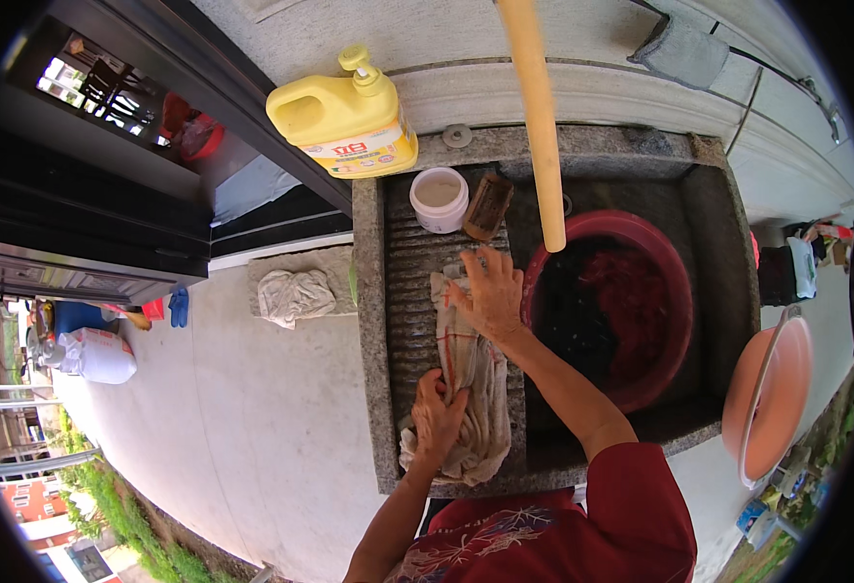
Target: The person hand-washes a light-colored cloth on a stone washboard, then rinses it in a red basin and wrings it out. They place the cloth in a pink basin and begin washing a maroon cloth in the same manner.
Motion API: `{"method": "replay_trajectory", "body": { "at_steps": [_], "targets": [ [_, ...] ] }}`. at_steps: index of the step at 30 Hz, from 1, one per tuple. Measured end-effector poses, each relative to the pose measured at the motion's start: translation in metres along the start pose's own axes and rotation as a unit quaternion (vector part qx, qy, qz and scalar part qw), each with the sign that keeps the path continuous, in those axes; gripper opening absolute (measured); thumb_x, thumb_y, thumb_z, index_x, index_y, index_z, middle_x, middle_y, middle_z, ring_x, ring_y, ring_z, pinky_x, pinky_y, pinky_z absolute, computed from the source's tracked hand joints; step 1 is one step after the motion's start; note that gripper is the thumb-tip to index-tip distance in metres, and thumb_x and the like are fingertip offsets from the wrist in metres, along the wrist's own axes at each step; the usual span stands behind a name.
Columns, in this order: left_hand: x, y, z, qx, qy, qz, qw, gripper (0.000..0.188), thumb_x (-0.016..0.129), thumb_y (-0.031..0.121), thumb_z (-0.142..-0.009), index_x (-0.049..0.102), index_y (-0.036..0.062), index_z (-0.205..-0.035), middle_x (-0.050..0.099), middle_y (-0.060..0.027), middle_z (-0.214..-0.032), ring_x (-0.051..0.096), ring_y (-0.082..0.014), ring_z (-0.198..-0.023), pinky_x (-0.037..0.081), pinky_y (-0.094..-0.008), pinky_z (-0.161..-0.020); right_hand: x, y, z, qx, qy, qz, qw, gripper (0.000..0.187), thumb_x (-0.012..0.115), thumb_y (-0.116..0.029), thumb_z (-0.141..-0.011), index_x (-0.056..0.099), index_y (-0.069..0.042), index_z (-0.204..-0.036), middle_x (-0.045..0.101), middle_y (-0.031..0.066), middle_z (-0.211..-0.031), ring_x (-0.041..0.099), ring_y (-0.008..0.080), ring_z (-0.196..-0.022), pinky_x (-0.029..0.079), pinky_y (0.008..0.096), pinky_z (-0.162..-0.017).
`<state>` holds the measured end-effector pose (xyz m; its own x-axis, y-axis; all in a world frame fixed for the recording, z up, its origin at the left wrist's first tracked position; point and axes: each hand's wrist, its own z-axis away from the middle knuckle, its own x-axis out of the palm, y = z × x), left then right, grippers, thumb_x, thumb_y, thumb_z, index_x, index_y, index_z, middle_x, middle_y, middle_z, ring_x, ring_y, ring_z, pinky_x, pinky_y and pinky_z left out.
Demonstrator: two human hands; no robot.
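A wet, pale cloth with reddish lines (472,389) lies lengthwise on the ribbed washboard (412,321) of a stone sink. Toward its near end my left hand (436,420) has its fingers and thumb curled on the cloth's left edge. My right hand (493,291) rests over the far end, fingers spread. Beyond that hand stand a white tub (439,199) of pale contents and a brown scrubbing brush (488,207). In the basin on the right, a red washtub (684,321) holds dark water and dark red fabric.
A pale wooden pole (534,126) hangs over the sink. The yellow pump jug (349,121) stands at the far left corner of the rim. A crumpled cloth (296,296) lies on a slab at left. At right leans a pink basin (767,398).
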<state>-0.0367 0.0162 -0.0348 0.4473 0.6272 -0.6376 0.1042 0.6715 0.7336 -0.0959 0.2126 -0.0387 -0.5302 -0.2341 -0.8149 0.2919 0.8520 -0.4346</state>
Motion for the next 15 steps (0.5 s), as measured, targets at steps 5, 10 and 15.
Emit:
{"method": "replay_trajectory", "body": {
  "at_steps": [5,10,15],
  "targets": [
    [-0.013,0.016,-0.015,-0.088,-0.138,-0.047,0.985,0.041,0.073,0.021,-0.072,0.051,0.0018,-0.101,0.053,-0.0168,-0.089,0.055,-0.0304,-0.074,0.044,-0.0449,-0.064,0.033,-0.009,0.024,-0.054,-0.123,-0.058,0.989,0.039,0.070,-0.014,-0.065,0.056,-0.014,-0.101,0.045,0.0067,-0.085,0.050,0.0266,-0.084,0.039,0.0412,-0.060],
    [-0.020,0.003,-0.019,0.041,-0.085,-0.130,0.987,0.073,0.071,0.049,-0.071,0.043,0.0040,-0.121,0.039,-0.0242,-0.127,0.042,-0.0359,-0.113,0.037,-0.0472,-0.089,0.006,0.004,0.001,-0.053,0.023,-0.047,0.997,0.028,0.065,-0.009,-0.065,0.057,-0.014,-0.092,0.046,0.0077,-0.076,0.052,0.0259,-0.071,0.043,0.0400,-0.054],
    [-0.018,0.017,0.002,0.107,-0.172,-0.277,0.939,0.122,0.055,0.081,-0.064,0.006,0.0060,-0.147,0.006,-0.0217,-0.150,0.002,-0.0381,-0.140,0.007,-0.0555,-0.110,-0.007,-0.004,0.033,-0.122,-0.034,-0.098,0.987,0.024,0.066,-0.015,-0.066,0.059,-0.017,-0.089,0.046,0.0044,-0.074,0.052,0.0215,-0.069,0.041,0.0356,-0.052]
  ]
}}
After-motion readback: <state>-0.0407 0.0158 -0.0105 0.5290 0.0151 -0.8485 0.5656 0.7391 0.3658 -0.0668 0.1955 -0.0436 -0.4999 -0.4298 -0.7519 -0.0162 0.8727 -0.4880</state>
